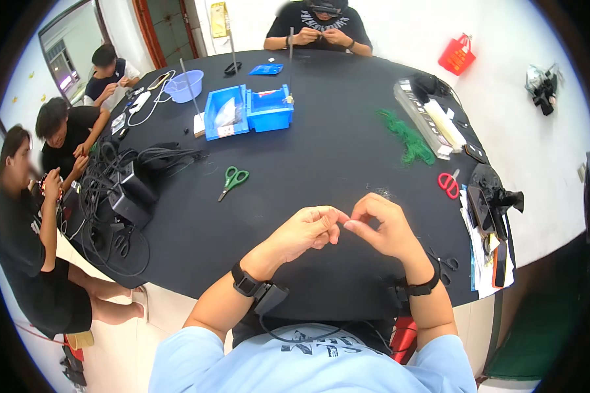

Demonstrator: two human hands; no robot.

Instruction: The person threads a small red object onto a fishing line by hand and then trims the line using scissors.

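Note:
Above the near part of the black-covered table, my left hand and my right hand meet at the fingertips. On both, thumb and forefinger are pinched together. Whatever lies between them is too fine to make out. A small tangle of thin clear thread lies on the cloth just beyond my right hand. Green-handled scissors rest to the left, farther off than my left hand. Dark scissors lie beside my right wrist, partly hidden by it.
Blue bins and a purple basin stand farther back, near upright thin rods. Black cables and boxes crowd the left. Green netting, red scissors and papers with phones lie right. Several people sit around the table.

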